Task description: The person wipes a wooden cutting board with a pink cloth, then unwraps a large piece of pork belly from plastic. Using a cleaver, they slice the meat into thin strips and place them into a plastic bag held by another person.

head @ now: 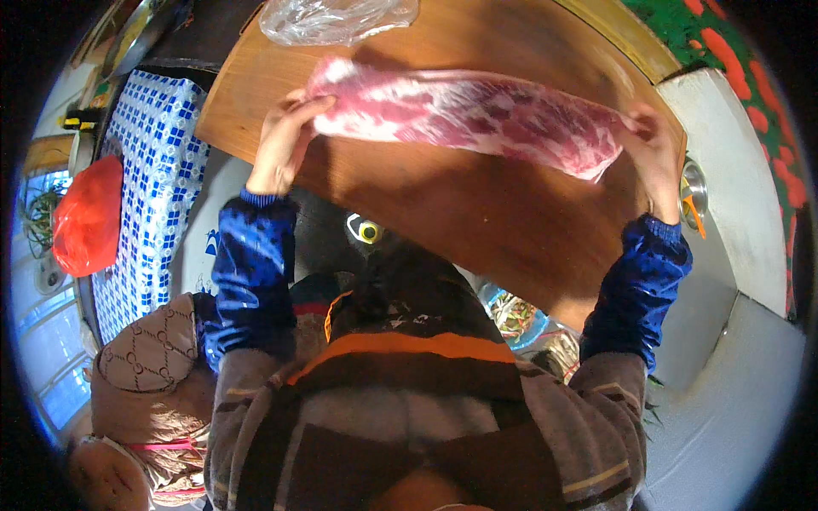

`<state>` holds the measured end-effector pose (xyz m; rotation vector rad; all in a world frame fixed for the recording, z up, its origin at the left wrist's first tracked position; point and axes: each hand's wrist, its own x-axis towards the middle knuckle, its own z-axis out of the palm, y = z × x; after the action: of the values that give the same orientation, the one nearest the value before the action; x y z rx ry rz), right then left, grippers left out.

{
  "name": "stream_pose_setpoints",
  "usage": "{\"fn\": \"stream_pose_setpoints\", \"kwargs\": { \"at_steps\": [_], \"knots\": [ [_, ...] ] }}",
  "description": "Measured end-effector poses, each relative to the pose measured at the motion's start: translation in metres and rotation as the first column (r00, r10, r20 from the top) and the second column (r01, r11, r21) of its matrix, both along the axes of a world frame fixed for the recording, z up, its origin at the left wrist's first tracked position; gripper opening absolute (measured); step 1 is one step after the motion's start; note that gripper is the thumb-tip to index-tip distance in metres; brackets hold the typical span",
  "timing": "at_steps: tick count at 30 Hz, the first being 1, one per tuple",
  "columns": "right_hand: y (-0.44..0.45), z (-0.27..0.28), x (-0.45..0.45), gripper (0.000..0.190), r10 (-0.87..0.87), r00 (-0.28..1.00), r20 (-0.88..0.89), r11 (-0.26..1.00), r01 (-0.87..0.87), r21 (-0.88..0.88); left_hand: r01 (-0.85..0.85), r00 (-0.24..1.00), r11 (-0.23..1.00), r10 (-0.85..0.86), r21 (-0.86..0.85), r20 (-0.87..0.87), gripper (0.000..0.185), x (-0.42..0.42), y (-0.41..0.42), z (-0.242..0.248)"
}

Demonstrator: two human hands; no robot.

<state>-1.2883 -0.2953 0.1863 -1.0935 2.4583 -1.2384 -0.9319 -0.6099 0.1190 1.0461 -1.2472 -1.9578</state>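
Observation:
A long slab of raw meat, pink-red with white fat, stretches between my two hands above a brown wooden table. My left hand grips its left end, the thumb lying over the top face. At the other end, my right hand pinches the corner between thumb and fingers. The slab slopes down a little toward the right, and its shadow falls on the wood. Blue sleeve covers wrap both forearms.
A crumpled clear plastic bag lies at the table's far edge. Left stand a blue-checked cloth surface and a red plastic bag. A metal bowl with an orange handle sits right. Another person is close at lower left.

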Motion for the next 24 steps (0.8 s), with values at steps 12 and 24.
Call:
{"fn": "stream_pose_setpoints", "kwargs": {
  "at_steps": [12, 24],
  "knots": [
    [-0.013, -0.037, 0.071, 0.024, -0.127, 0.971, 0.205, 0.988, 0.143, -0.061, -0.677, 0.718, 0.715, 0.694, -0.173, 0.057, 0.043, 0.124, 0.007, -0.024],
    [-0.088, -0.039, 0.178, 0.037, 0.06, 0.985, 0.161, 0.991, -0.078, 0.107, -0.851, 0.487, 0.491, 0.871, -0.187, 0.069, 0.046, 0.225, -0.146, -0.12]
  ]
}}
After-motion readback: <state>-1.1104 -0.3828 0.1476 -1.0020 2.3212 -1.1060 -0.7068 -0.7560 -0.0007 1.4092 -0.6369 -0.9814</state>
